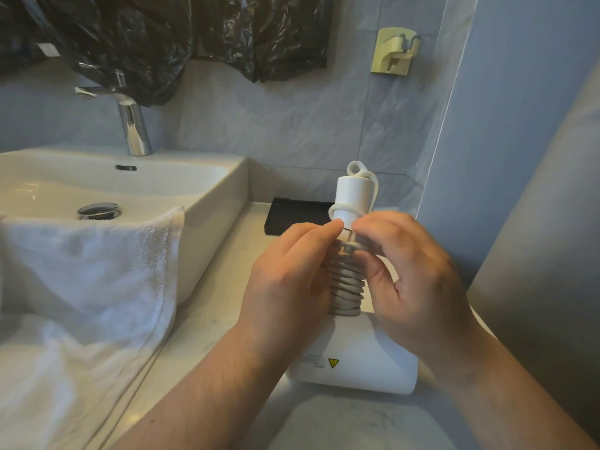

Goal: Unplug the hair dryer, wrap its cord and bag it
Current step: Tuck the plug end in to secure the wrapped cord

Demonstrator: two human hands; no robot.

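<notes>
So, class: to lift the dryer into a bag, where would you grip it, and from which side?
Probably the coiled handle, from its sides: it stands upright off the dryer body, and the cord wraps add grip. Both hands, left hand and right hand, already flank it.

White basin (pixel 224 177) sits on the left of the pale counter (pixel 207 319), chrome tap (pixel 133 125) rising behind it, round metal drain plug (pixel 99 211) down in the bowl. A white towel (pixel 91 274) hangs over the basin's front rim and spills onto the counter. Black plastic sheeting (pixel 156 37) drapes across the top of the grey tiled wall (pixel 276 125). A cream wall bracket (pixel 394 50) is stuck to the tiles, upper right. A black tray (pixel 292 216) lies against the wall, just beside the basin
</notes>
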